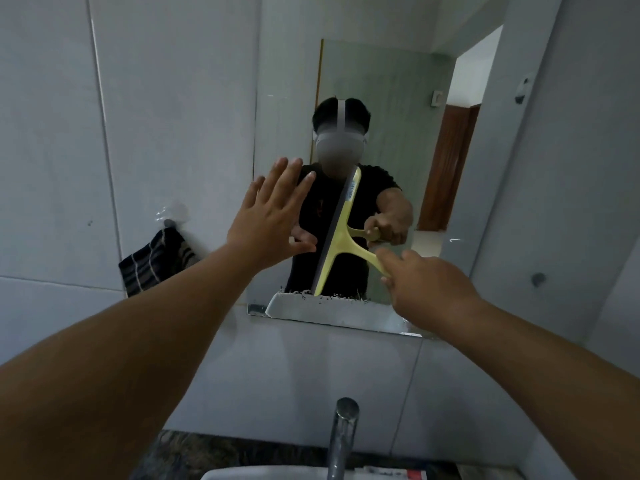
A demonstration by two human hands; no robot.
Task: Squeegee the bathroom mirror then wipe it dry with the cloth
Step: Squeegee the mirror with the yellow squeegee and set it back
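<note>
The frameless mirror (391, 98) hangs on the tiled wall straight ahead. My right hand (426, 285) grips the handle of a yellow squeegee (341, 244). Its dark rubber blade stands nearly upright, tilted a little, and lies against the lower middle of the glass. My left hand (273, 216) is spread flat, fingers apart, at the mirror's left edge and holds nothing. A dark striped cloth (156, 263) hangs from a wall hook left of the mirror.
A chrome tap (343, 438) rises from the white basin (263, 474) at the bottom. A person in a black shirt and an open doorway show as reflections in the glass. Grey tiles surround the mirror.
</note>
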